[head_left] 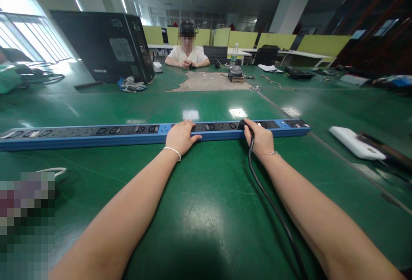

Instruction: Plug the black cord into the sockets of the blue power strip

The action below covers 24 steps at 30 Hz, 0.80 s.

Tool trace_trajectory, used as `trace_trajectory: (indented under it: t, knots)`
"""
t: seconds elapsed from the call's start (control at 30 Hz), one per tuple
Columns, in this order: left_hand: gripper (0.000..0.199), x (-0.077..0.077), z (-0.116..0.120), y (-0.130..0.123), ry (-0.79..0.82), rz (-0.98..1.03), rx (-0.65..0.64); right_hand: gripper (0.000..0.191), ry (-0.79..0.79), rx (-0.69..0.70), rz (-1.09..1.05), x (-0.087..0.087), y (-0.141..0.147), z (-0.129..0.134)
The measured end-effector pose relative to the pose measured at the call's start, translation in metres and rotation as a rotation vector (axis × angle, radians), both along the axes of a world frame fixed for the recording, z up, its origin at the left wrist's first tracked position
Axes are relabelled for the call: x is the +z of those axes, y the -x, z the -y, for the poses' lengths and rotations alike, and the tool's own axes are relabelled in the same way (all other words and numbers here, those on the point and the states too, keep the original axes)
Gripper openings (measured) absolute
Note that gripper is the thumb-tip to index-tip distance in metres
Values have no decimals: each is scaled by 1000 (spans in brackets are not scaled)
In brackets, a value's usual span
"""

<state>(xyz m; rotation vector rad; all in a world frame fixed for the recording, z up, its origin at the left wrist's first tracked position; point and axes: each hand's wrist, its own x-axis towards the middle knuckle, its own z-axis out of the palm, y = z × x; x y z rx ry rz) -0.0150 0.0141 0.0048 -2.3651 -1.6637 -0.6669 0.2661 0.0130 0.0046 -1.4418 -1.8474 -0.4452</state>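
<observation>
A long blue power strip [138,137] with black socket panels lies across the green table. My left hand [181,136] grips it near its middle, fingers over the top and far edge and the thumb spread along the near side. To the right, my right hand [261,137] is closed on a black plug [241,124] at the strip's sockets. Whether the plug sits fully in a socket is hidden by my fingers. From the plug, a black power cord [273,205] runs down towards the bottom edge between my arms.
A black computer case [106,48] stands at the far left, with gloves [131,84] before it. Across the table sits a person [187,52], hands together. A bottle [234,54] stands at the back. On the right lies a white device [355,143]; a blurred-out object [24,198] is at left.
</observation>
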Motion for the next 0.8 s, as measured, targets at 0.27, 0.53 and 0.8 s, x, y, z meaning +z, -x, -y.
trace_trajectory:
  t: [0.27, 0.53, 0.8]
  knots:
    - [48, -2, -1, 0, -6, 20, -9, 36, -128, 5, -317, 14, 18, -3]
    - [67, 1, 3, -3, 6, 90, 55, 33, 117, 377, -155, 15, 92, 7]
    - [67, 3, 3, -4, 17, 91, 53, 34, 162, 358, -80, 17, 116, 1]
